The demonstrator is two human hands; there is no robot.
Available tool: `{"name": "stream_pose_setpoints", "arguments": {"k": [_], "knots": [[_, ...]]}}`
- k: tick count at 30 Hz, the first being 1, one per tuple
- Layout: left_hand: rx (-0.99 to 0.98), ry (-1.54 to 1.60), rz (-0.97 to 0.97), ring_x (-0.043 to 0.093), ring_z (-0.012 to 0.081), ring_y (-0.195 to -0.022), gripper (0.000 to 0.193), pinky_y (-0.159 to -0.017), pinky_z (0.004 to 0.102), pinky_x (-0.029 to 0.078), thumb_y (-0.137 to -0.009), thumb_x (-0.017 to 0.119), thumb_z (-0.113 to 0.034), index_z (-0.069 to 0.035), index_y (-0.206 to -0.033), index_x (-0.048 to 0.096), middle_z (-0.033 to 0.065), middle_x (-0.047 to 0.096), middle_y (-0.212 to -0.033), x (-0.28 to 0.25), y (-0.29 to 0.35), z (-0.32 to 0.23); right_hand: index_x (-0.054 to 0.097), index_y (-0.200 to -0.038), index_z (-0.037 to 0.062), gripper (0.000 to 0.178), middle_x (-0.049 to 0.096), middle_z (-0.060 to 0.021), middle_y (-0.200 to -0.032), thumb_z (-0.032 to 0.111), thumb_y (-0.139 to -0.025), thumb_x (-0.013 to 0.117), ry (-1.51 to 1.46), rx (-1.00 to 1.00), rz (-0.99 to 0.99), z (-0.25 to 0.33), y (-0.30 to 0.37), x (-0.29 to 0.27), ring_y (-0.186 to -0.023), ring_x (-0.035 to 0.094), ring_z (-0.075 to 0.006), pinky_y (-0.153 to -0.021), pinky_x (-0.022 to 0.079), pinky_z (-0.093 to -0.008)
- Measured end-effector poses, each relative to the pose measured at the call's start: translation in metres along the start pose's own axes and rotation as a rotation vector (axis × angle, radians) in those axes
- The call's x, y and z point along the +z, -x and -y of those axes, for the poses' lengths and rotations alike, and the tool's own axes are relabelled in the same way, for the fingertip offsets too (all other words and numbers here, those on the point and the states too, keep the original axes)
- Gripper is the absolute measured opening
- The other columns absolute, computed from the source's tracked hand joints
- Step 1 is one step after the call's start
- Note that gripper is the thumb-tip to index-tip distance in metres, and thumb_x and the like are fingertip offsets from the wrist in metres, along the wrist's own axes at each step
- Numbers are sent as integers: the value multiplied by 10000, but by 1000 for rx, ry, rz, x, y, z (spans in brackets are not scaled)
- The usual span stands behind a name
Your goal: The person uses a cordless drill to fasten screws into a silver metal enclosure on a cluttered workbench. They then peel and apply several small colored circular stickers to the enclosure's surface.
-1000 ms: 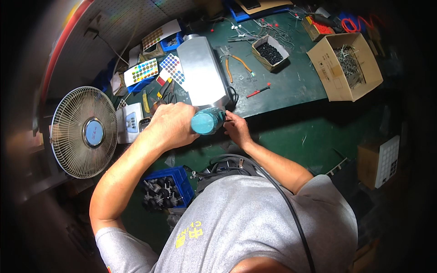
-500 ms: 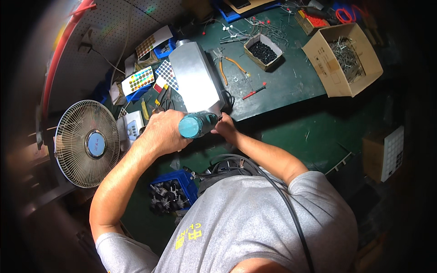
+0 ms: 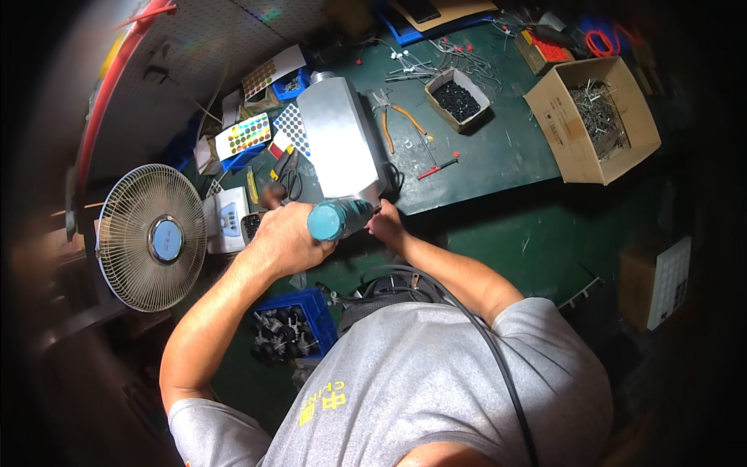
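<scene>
The left hand is wrapped round a teal, round-ended power tool at the near end of a long silver metal housing; whether tool and housing touch is hidden. The right hand is bent in close beside that end — I cannot tell whether its fingers grip anything; the housing lies on a dark-green workbench, with orange-handled metal pliers to its right — a white-bladed round fan stands at far left.
</scene>
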State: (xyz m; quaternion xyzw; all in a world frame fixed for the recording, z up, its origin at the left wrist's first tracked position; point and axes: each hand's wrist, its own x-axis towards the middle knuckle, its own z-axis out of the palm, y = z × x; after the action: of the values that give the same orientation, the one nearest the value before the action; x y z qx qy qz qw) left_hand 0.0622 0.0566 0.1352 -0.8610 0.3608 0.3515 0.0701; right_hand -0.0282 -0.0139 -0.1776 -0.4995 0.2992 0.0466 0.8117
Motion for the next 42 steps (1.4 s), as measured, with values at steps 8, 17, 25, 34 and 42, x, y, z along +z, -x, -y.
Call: {"name": "stream_pose_setpoints", "arguments": {"k": [8,17,25,34,42], "knots": [[148,507,-201,705,312,-996,440,-901,393,542,-822,792,-208,-100,-1232,673,152,734,-1068,14,28,23,569,-1009,28,189,655,-68,-830,88,-877,691,-77,87,6,-12,-11,0,-695,644,-157,-534,520,-304],[159,902,-795,718,219,-955,362,-854,334,559,-862,820,-191,-25,-1156,689,137,739,-1046,117,89,111,661,-1131,51,325,709,-64,-984,296,-935,747,114,626,351,28,43,18,-753,701,-154,-632,609,-307],[-513,1376,-1205,636,166,-887,246,-790,319,518,-923,743,-114,13,-1125,679,58,693,-994,279,148,153,725,-972,-7,189,724,-164,-850,167,-906,695,899,-653,652,25,-18,179,-761,709,-298,-695,549,-406],[-806,1312,-1075,625,198,-871,296,-805,339,514,-959,670,-178,-4,-1198,654,80,678,-988,335,202,177,755,-993,164,174,704,-45,-1061,183,-900,610,2043,-933,611,-30,-102,356,-1053,625,-239,-897,416,-426],[-775,1497,-1062,609,164,-812,299,-753,316,507,-958,656,-149,0,-1218,642,64,658,-949,340,206,199,789,-1002,190,196,743,-26,-1036,204,-925,609,2107,-781,629,-45,-106,378,-1064,638,-229,-858,407,-437]]}}
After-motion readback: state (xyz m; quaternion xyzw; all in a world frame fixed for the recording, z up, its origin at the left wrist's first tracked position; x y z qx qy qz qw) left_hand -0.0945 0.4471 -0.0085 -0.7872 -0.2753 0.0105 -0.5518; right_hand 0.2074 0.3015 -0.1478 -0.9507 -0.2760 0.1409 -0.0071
